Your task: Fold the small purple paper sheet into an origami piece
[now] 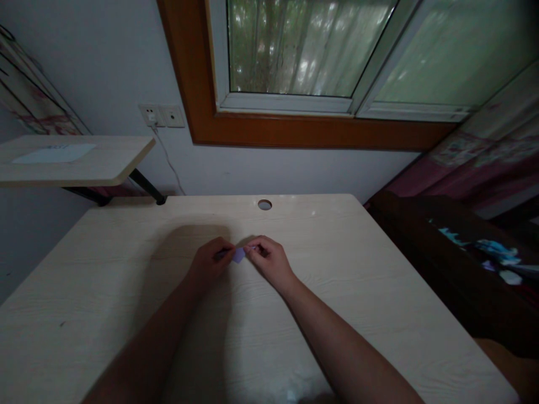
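Both of my hands meet over the middle of a pale wooden desk. Between them is a small purple folded piece of paper. My left hand pinches its left side with curled fingers. My right hand pinches its right side, fingers also closed. The paper is mostly hidden by my fingertips and sits just above the desk top.
A round cable hole lies at the desk's far edge. A smaller side table with a white sheet stands at the left. A wall socket with a cord is behind. A window is above, and dark furniture stands at the right.
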The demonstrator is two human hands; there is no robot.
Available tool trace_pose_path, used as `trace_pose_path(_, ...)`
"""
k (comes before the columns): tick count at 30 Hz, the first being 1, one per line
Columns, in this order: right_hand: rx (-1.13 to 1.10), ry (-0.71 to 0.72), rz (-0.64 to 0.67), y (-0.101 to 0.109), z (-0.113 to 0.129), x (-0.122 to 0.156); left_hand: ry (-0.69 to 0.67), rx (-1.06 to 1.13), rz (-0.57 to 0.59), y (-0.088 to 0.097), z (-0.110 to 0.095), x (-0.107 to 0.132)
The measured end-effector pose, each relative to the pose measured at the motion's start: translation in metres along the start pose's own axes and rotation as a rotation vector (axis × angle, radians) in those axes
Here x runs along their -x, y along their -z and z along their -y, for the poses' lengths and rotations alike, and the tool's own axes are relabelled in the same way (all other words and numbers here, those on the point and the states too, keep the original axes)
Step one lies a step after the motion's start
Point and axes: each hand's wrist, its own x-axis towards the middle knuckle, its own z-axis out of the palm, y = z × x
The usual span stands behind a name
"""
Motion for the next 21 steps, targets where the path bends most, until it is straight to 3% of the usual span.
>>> trace_pose_path(5,0.057,0.087,0.047,0.0,0.003,0.001,-0.049,-0.03,0.023,-0.002,0.001,0.001)
trace_pose_path(9,0.057,0.09,0.041,0.001,0.006,0.001,-0.013,-0.052,0.023,0.0,-0.004,0.001)
trace_pose_path(16,-0.02,-0.111,-0.122,0.003,-0.001,-0.001,0.145,0.057,-0.106,0.004,-0.002,-0.001)
trace_pose_path(21,-0.133,-0.229,-0.24,0.004,-0.007,-0.003,0.251,0.207,-0.261,0.006,0.008,-0.002)
